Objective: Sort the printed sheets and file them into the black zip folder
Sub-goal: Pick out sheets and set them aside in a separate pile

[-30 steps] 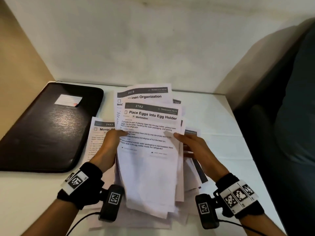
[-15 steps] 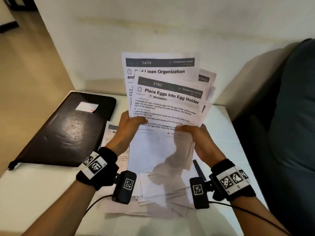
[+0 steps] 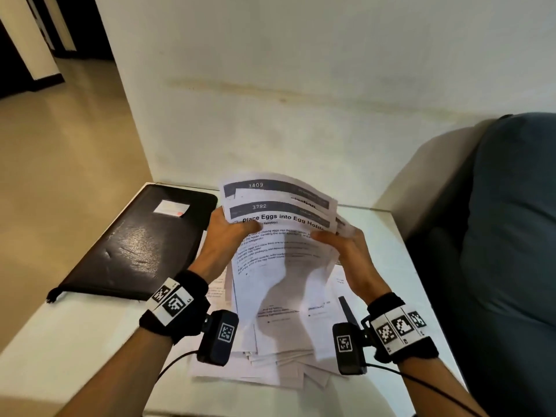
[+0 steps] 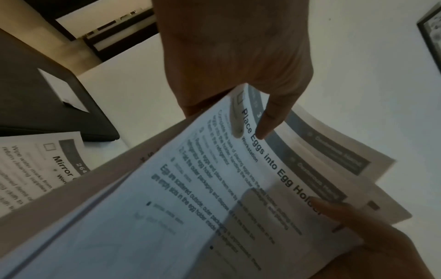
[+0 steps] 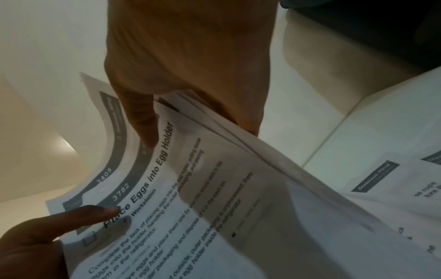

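Note:
I hold a bundle of printed sheets [image 3: 279, 251] upright over the white table [image 3: 60, 356], its lower edges down among loose sheets. The front page reads "Place Eggs into Egg Holder" [image 4: 269, 166], number 3782 [image 5: 121, 190], and a sheet numbered 3409 rises behind it. My left hand [image 3: 228, 236] grips the bundle's left edge, thumb [image 4: 272, 120] on the front page. My right hand [image 3: 340, 242] grips the right edge, thumb [image 5: 143, 124] also on the front. The black zip folder [image 3: 135, 245] lies closed at the table's left, a white label [image 3: 171, 207] on its cover.
More loose sheets [image 3: 270, 371] lie fanned on the table under the bundle, and a "Mirror" sheet [image 4: 43, 160] lies beside the folder. A dark cushioned seat [image 3: 511, 236] stands to the right. The wall [image 3: 301, 100] runs behind the table, and open floor [image 3: 60, 145] lies to the left.
Both hands lifted the bundle off the table to upright, then lowered it again; their grips have slid higher, toward the top of the pages. The view has tilted up and back.

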